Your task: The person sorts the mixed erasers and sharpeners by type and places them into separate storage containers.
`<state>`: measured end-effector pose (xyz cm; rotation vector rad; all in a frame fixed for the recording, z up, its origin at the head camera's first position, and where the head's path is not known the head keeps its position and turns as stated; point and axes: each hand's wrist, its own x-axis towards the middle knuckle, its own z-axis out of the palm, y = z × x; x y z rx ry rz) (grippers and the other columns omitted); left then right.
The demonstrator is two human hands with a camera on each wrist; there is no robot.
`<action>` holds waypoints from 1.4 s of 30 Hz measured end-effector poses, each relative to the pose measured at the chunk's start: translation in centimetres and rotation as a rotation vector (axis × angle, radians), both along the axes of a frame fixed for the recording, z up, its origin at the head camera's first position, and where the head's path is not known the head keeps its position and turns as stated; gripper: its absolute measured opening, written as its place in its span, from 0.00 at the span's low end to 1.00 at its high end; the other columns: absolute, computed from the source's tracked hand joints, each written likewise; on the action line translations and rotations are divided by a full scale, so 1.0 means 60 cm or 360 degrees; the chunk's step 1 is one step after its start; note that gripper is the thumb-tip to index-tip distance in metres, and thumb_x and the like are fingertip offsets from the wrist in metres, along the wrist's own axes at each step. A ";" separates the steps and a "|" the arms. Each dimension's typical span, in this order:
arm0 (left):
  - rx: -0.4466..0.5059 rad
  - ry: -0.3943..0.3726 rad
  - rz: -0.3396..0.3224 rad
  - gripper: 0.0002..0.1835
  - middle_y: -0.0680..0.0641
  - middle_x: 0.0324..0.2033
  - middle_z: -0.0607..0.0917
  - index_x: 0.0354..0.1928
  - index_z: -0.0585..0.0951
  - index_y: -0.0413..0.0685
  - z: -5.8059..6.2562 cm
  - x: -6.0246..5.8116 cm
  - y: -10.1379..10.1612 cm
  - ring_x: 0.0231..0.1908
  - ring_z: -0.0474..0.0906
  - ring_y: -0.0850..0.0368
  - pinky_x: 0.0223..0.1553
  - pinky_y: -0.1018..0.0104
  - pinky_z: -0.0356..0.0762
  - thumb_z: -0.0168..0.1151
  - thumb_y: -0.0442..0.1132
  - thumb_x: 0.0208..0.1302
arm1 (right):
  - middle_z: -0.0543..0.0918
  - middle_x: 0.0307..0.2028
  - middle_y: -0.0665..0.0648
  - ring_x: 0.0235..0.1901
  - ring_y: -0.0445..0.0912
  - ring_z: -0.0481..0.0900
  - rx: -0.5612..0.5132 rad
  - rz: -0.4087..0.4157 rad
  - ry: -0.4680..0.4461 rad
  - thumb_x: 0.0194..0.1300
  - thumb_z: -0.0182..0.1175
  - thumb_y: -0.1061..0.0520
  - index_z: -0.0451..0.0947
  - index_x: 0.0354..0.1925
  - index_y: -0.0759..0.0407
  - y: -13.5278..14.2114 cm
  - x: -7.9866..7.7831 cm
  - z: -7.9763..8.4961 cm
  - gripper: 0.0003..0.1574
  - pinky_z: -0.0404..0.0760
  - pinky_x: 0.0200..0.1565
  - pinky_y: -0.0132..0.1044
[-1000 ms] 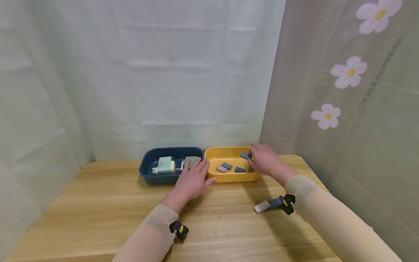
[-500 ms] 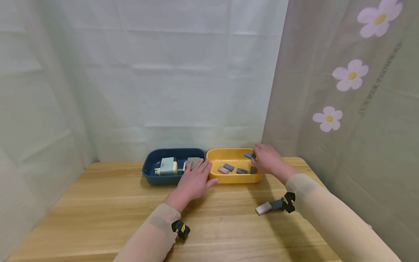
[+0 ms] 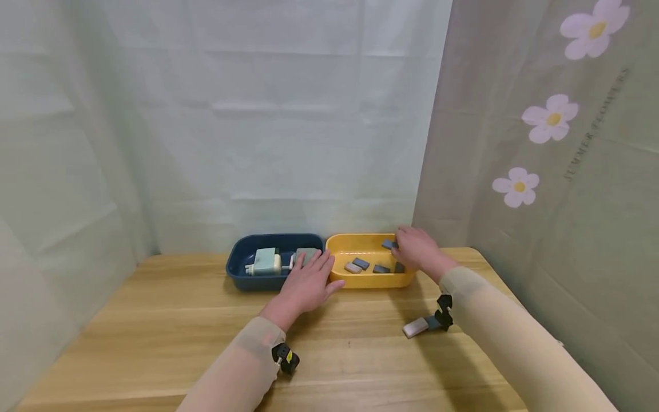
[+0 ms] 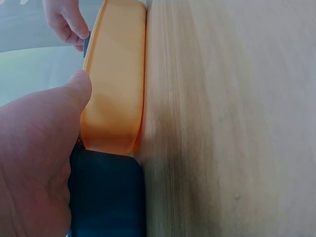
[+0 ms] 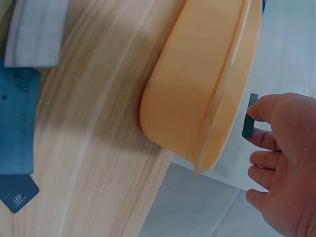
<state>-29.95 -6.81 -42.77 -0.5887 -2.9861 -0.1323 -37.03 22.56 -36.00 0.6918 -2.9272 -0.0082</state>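
Note:
My right hand (image 3: 416, 249) is above the right end of a yellow bin (image 3: 362, 281). In the right wrist view, thumb and forefinger pinch a dark blue eraser (image 5: 250, 116) over the bin's rim. Several grey-blue and pale erasers (image 3: 361, 263) lie on the bin floor. My left hand (image 3: 308, 284) lies with straight, spread fingers over the near right side of a navy bin (image 3: 257, 284), thumb pointing toward the yellow one. Inside the navy bin are a light-blue and cream blocky object (image 3: 266, 262) and a grey-green one (image 3: 306, 254), partly hidden by fingers.
On the wooden table (image 3: 206, 343), a pale eraser (image 3: 415, 328) and a blue one (image 3: 433, 323) lie end to end under my right wrist. A dark piece marked 4B (image 5: 19, 192) lies beside them. A curtain (image 3: 288, 143) hangs close behind both bins.
My right hand and forearm have shifted slightly left over the yellow bin, the eraser still pinched. The left hand keeps its place; the head view has shifted a little.

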 end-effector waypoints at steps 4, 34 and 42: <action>-0.0003 0.0005 0.0021 0.45 0.44 0.88 0.56 0.88 0.60 0.46 -0.001 -0.002 -0.002 0.87 0.48 0.43 0.85 0.36 0.38 0.45 0.70 0.85 | 0.78 0.41 0.57 0.44 0.55 0.78 0.0015 -0.0024 -0.0026 0.81 0.63 0.53 0.80 0.45 0.65 -0.009 -0.011 -0.001 0.14 0.80 0.59 0.56; 0.0036 -0.0010 0.0004 0.44 0.44 0.87 0.58 0.88 0.62 0.45 -0.001 0.001 -0.002 0.87 0.49 0.43 0.84 0.35 0.39 0.47 0.68 0.85 | 0.80 0.65 0.70 0.67 0.64 0.77 0.0031 -0.0047 -0.0143 0.84 0.61 0.51 0.78 0.64 0.72 -0.006 -0.020 -0.020 0.25 0.70 0.74 0.62; 0.0035 -0.0018 0.0033 0.45 0.44 0.87 0.57 0.88 0.61 0.46 0.003 0.006 -0.002 0.87 0.48 0.43 0.84 0.33 0.37 0.48 0.69 0.85 | 0.61 0.83 0.73 0.81 0.67 0.62 0.0013 -0.0011 -0.0129 0.85 0.62 0.45 0.61 0.83 0.73 0.005 -0.014 -0.014 0.46 0.59 0.80 0.66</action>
